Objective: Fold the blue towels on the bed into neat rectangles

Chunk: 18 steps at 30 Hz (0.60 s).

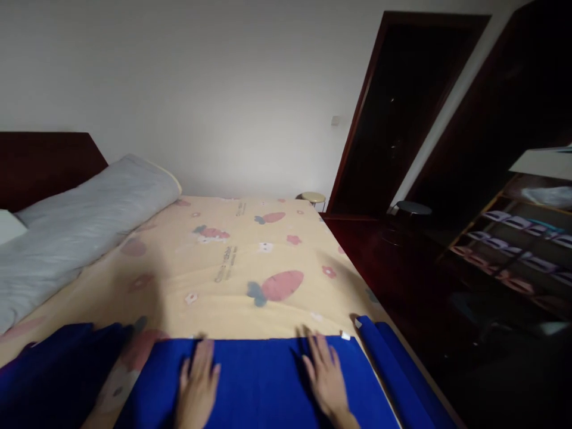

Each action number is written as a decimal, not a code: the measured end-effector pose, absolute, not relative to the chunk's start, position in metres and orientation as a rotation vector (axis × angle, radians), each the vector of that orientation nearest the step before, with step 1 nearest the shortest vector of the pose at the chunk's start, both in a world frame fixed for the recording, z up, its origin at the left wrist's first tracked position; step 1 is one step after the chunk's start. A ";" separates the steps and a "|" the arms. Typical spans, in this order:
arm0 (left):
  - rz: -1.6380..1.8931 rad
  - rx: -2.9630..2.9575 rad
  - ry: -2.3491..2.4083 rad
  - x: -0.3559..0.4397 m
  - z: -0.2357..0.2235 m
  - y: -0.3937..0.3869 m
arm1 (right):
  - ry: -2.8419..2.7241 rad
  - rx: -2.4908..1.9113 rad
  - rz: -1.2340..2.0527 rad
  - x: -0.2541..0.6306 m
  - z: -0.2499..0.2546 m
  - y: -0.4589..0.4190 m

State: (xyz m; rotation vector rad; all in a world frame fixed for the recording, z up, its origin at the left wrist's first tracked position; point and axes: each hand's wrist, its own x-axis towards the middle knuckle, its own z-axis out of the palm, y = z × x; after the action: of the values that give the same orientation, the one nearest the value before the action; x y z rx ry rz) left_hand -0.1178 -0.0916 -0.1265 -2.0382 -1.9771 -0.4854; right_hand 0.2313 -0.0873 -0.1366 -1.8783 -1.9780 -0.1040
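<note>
A blue cloth (259, 381) lies spread flat on the bed, its far edge straight and a small white tag (345, 335) at its far right corner. My left hand (199, 381) rests on the left part of the cloth with its fingers stretched toward the far edge. On the right part, my right hand (325, 372) lies flat, fingers apart. Neither hand grips anything. To the right is a folded blue cloth (397, 372), also with a white tag. Another blue cloth (58, 369) lies bunched at the left, in shadow. The near edge of the spread cloth is out of view.
The bed (241, 322) has a yellow sheet with carrots and flowers. A long grey pillow (89, 214) lies by the dark headboard (44, 161). Stools (313, 196) stand beyond the bed near the dark door (402, 113). At the right is a shoe rack (513, 238).
</note>
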 end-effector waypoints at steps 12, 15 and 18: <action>-0.123 -1.915 -2.308 -0.234 -0.128 -0.080 | -2.012 -2.050 0.152 0.302 -0.134 -0.091; -0.223 -1.846 -2.312 -0.241 -0.119 -0.080 | -1.933 -2.057 0.071 0.306 -0.137 -0.091; -0.319 -2.048 -2.124 -0.158 -0.115 -0.079 | -2.026 -1.849 0.093 0.234 -0.135 -0.088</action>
State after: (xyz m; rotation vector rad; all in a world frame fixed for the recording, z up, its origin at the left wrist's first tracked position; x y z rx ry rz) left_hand -0.1584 -0.0794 -0.1149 -2.0478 -2.1235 -0.3195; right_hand 0.2340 -0.0881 -0.1349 -1.8494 -2.0258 0.0927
